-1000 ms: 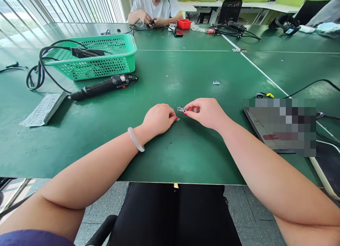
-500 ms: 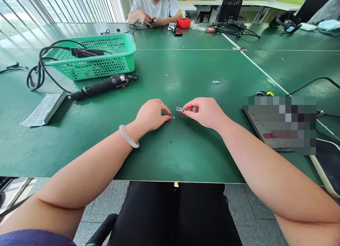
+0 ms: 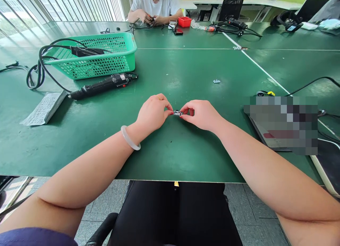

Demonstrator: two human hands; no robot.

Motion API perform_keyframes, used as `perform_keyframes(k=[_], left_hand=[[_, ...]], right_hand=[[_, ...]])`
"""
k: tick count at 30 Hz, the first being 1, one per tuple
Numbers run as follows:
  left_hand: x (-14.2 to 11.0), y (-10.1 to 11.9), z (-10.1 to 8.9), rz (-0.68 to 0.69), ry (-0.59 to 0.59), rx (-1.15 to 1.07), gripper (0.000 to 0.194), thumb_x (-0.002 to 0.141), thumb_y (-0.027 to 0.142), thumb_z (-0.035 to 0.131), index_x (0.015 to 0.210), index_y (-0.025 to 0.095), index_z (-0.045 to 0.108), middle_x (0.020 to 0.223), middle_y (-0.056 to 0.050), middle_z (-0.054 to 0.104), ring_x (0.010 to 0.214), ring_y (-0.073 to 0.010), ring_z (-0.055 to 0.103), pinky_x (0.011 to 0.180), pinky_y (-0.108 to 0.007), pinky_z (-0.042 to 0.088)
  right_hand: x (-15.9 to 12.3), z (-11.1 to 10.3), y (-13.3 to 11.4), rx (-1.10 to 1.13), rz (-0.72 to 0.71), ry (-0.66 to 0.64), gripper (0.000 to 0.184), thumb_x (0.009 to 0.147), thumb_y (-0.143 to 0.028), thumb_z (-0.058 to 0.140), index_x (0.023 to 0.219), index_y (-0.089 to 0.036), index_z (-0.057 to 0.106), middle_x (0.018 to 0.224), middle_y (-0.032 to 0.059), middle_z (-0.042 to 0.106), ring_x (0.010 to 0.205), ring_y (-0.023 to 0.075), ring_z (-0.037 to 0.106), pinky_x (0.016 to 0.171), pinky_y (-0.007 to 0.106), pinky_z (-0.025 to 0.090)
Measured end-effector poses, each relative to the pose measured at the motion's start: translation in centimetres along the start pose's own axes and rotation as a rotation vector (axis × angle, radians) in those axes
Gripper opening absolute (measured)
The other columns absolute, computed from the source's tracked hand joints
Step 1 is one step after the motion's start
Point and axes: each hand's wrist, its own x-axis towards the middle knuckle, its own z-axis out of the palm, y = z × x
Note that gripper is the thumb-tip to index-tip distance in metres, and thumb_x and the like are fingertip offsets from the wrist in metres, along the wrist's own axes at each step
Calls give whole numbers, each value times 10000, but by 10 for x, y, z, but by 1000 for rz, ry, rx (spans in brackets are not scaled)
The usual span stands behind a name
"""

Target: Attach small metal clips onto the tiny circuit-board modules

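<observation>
Between my fingertips, just above the green table (image 3: 170,161), is a small grey-and-black part (image 3: 177,113) with fine detail; its exact kind is too small to make out. My right hand (image 3: 203,113) pinches its right end between thumb and fingers. My left hand (image 3: 154,111), a pale bangle (image 3: 130,138) on its wrist, has thumb and fingertips closed at the part's left end. The tiny light piece seen earlier in the left fingers is now hidden or merged with the part. Farther back lies a small bluish-grey piece (image 3: 216,81).
At the left stand a green basket (image 3: 101,68) with cables, a black electric screwdriver (image 3: 103,85) and a paper-wrapped block (image 3: 45,109). A partly blurred dark flat device (image 3: 281,129) lies right. Across the table, a person (image 3: 156,8) handles something near a red box (image 3: 184,22).
My left hand has moved up and right, bringing its fingertips to the grey part. My right hand has shifted slightly left and down, so the two hands now meet at the part.
</observation>
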Motion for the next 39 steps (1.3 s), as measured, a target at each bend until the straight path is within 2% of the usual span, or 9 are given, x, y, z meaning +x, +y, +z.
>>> perform_keyframes(k=[11, 22, 28, 39], left_hand=[[-2, 3, 3, 53, 55, 55, 144, 855, 216, 592, 821, 179, 727, 995, -73, 638, 957, -227, 552, 842, -358, 452], [-2, 2, 4, 107, 68, 106, 176, 863, 232, 573, 829, 186, 740, 998, -70, 656, 927, -216, 544, 773, -332, 452], [-2, -3, 7, 158, 143, 116, 192, 875, 235, 574, 897, 236, 765, 975, -43, 673, 871, -200, 536, 729, -323, 444], [-4, -5, 7, 280, 121, 123, 223, 900, 279, 567, 943, 292, 785, 934, -1, 759, 788, -193, 514, 684, -318, 423]], right_hand=[[0, 4, -5, 32, -7, -21, 139, 773, -322, 649, 821, -209, 713, 736, 20, 639, 644, 143, 535, 588, 286, 397], [-2, 4, -7, 63, -14, 15, 142, 766, -324, 655, 821, -205, 709, 763, 26, 657, 670, 153, 552, 608, 297, 404], [-2, 3, -8, 73, -3, 8, 136, 764, -318, 661, 820, -204, 706, 765, 27, 653, 664, 153, 546, 606, 299, 400], [-2, 3, -7, 87, -18, 47, 138, 765, -311, 660, 824, -195, 707, 777, 32, 666, 673, 156, 561, 621, 308, 421]])
